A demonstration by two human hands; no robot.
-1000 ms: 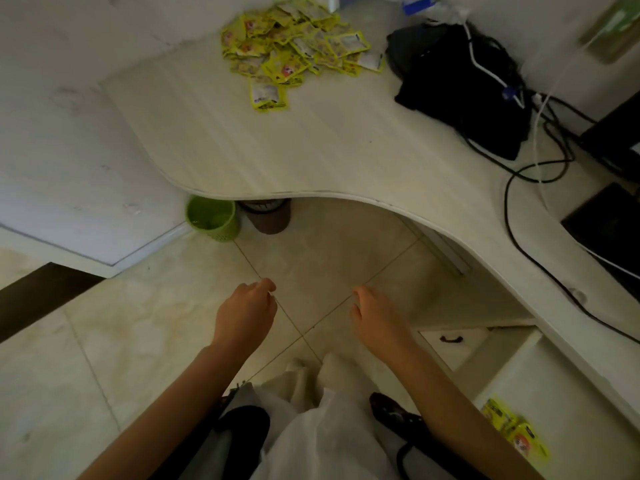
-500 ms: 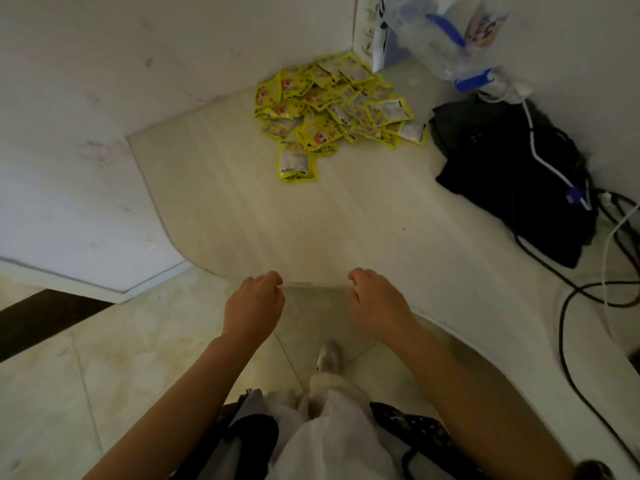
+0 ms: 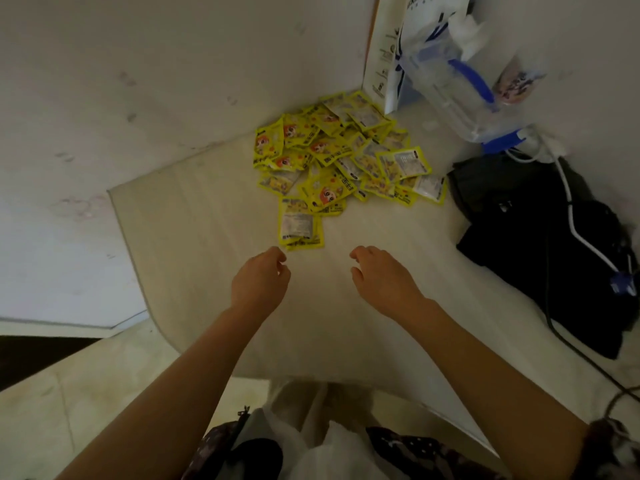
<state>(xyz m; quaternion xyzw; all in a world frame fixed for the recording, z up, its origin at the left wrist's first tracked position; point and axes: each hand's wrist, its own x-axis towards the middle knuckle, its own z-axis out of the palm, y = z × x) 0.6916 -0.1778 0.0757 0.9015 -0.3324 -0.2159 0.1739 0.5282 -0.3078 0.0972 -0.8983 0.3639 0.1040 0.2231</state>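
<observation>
Mostly the frame is filled by a pale wooden desk with a curved front edge that runs from the left of the frame down to the lower right. It sits in a corner of the room, with white, scuffed walls rising behind it at the upper left and upper right. Cream floor tiles show below the desk edge at the lower left.

A heap of yellow packets lies on the desk just above the middle of the frame, close to the corner. One packet sticks out from the heap at its lower edge. The left hand hovers over the desk just below that packet, fingers loosely curled and holding nothing, its fingertips near the packet's lower edge. Whether they touch it cannot be told. The right hand hovers beside it, slightly to the right of centre, also loosely curled and empty, apart from the heap. Bare desk lies between both hands and the packets.

A white paper bag stands against the wall at the top, right behind the heap. A clear plastic jug with a blue handle leans beside it. At the right of the frame a black bag lies on the desk, near the heap's right end, with a white cable draped across it and a black cable trailing toward the lower right.
</observation>
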